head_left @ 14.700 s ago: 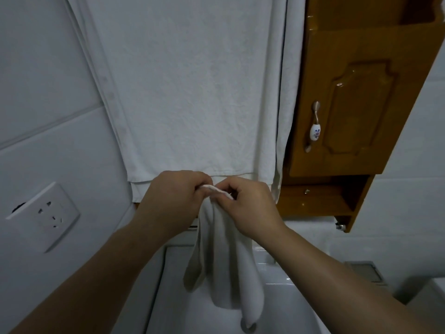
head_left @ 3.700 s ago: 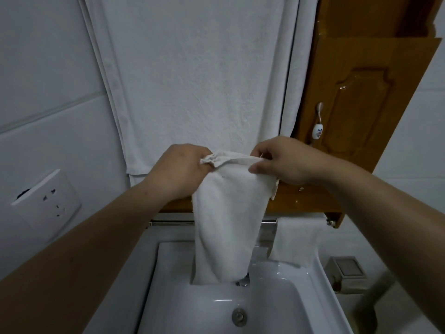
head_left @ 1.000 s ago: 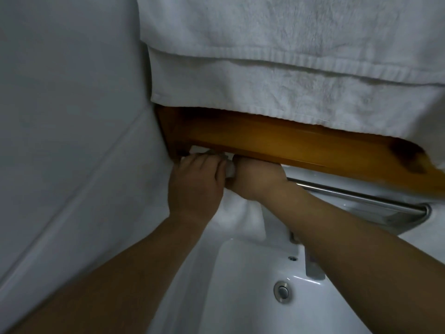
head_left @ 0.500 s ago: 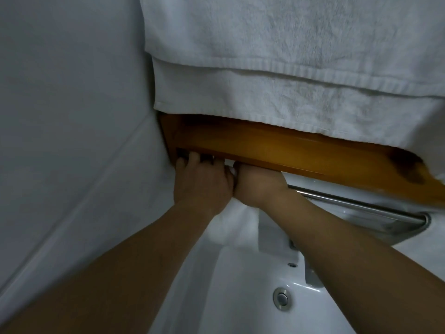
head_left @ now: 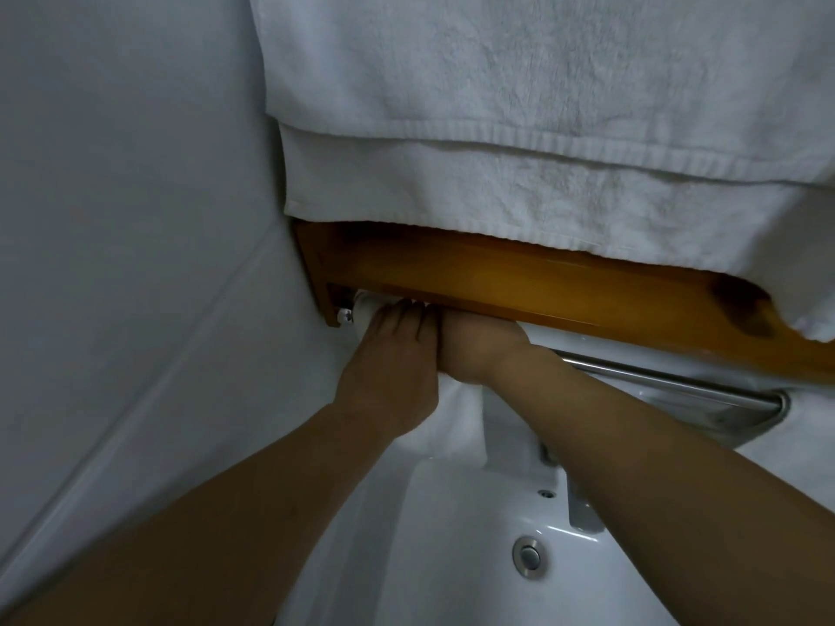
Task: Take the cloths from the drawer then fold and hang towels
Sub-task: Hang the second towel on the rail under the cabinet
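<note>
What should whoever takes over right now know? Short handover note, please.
Left hand: fingers laid on the small white towel at the left end of the metal rail.
Right hand: beside it on the towel, fingers hidden under the wooden shelf; grip unclear.
Done: small towel is draped over the rail, above the sink; big towel hangs higher up.
To do: smooth it, let go. Drawer and any other cloths are out of view.

left grip [head_left: 393,354] and right grip [head_left: 474,350] have carried the small towel [head_left: 456,420] from mid-air up to the rail [head_left: 668,377].
</note>
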{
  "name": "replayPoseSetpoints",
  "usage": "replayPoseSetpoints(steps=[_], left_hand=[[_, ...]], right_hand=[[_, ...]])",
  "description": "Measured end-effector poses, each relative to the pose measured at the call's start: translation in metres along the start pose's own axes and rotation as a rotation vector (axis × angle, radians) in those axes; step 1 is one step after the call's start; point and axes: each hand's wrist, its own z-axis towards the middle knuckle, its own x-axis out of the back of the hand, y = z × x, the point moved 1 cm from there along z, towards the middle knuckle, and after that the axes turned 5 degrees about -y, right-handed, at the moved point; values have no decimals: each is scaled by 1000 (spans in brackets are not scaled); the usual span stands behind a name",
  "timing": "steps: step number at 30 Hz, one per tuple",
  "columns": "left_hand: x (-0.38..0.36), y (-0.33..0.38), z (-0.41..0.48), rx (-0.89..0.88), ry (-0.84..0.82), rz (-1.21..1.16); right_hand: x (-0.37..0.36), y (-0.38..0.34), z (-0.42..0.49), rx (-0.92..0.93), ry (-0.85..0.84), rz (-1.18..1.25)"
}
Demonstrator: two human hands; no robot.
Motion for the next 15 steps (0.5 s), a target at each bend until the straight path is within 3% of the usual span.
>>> replayPoseSetpoints(steps=[3, 7, 11, 15], left_hand=[[2, -13, 1, -83, -36, 76], [15, -13, 9, -61, -139, 66], [24, -8, 21, -25, -272, 133], [28, -16, 32, -40, -374, 90]], right_hand=[[-2, 4, -2, 18, -9, 58], [-5, 15, -20, 43, 217, 178], [-1, 32, -54, -164, 324, 61], [-4, 38, -71, -214, 413, -25]])
